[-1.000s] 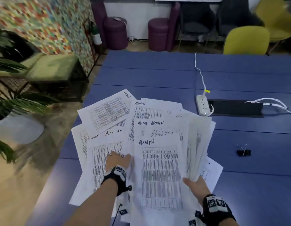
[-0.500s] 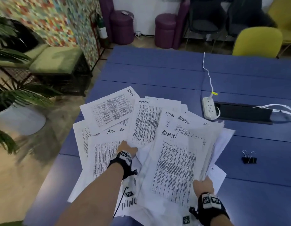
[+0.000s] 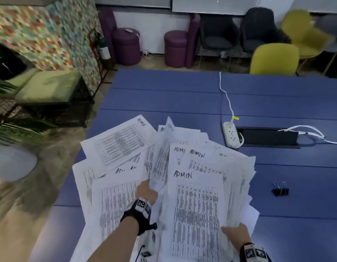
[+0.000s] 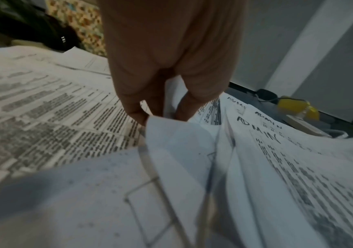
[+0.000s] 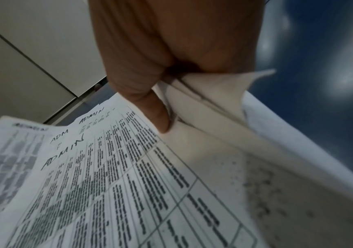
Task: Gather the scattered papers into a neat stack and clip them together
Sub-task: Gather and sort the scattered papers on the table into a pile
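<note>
Head view: gathering only partly done. Right hand [image 3: 234, 234], lower right, grips a loose bundle of papers [image 3: 198, 205]; left hand [image 3: 147, 191], centre, pinches one sheet [image 3: 162, 161] lifted from those fanned across the blue bench [image 3: 182, 95]. Binder clip [image 3: 280, 190] untouched at right, well apart.

Left wrist view: fingers [image 4: 135, 109] closed on a sheet's edge.

Right wrist view: thumb [image 5: 156, 114] clamped atop the bundle. Squaring and clipping probably still to come.

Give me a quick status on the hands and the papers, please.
Left hand pinches one sheet; right hand grips the gathered bundle. Papers unsquared. Binder clip untouched on table.
</note>
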The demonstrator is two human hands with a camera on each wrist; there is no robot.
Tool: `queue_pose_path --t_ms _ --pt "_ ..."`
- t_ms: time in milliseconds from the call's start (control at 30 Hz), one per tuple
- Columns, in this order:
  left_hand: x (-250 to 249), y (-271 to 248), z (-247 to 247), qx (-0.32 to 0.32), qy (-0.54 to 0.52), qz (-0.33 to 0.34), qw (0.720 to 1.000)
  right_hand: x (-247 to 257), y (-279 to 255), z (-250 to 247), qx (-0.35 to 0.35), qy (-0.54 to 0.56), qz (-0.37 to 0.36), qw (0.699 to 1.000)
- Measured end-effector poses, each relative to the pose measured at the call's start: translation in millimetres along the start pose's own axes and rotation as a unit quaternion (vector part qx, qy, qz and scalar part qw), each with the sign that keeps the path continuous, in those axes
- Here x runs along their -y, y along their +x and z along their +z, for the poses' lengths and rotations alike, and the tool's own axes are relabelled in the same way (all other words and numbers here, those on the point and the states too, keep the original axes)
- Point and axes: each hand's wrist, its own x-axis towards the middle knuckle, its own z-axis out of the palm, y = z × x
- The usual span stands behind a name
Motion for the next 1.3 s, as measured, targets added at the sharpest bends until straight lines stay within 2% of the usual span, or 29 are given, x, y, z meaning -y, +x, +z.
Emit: queue_pose_path --t_ms 133,233,400,500,633,800,900,1000,1133,1233,1300 --pt "12.5 -5.3 -32.7 -0.113 -0.081 -0.019 0.99 1.3 -0.7 6.8 -0.006 -0.024 0.001 1.0" --pt "20.2 -13.8 -63.9 -0.188 -0.179 -0.056 0.964 10.7 -13.0 5.9 -0.022 -0.025 -0.017 0.999" --pt "16.5 -31.2 -79.0 -0.212 -0.284 -0.064 0.933 15.6 -28.1 5.7 -0.015 -0.043 -0.033 0.998" --pt "11.5 -40.6 -74.8 -0.206 -0.314 -0.074 0.924 1.7 -12.6 6.8 0.002 -0.05 -0.039 0.998" --pt "10.1 -53.6 -51.4 -0.152 -0.243 -0.072 0.955 6.3 -41.9 2.9 0.042 -0.043 -0.031 0.998" --pt "38.6 -59.4 -10.7 0.0 -0.068 -0.072 0.995 2.8 -45.6 -0.3 0.056 0.026 -0.041 0.997" --pt "58.5 -62.9 3.7 0.072 0.029 -0.077 0.994 3.2 -45.3 2.1 0.098 0.11 -0.041 0.988" --pt "71.6 -68.5 12.4 0.122 0.065 -0.071 0.988 4.7 -51.0 6.3 0.134 0.145 -0.067 0.978" --pt "95.0 -53.3 28.7 0.16 0.076 -0.023 0.984 -1.5 -58.2 18.2 0.098 0.094 -0.128 0.982" --pt "83.9 -67.9 16.2 0.181 0.08 0.028 0.98 -8.2 -54.8 17.7 0.059 0.079 -0.115 0.988" --pt "78.0 -68.8 4.2 0.171 0.053 0.038 0.983 -9.7 -51.9 10.3 0.053 0.084 -0.112 0.989"
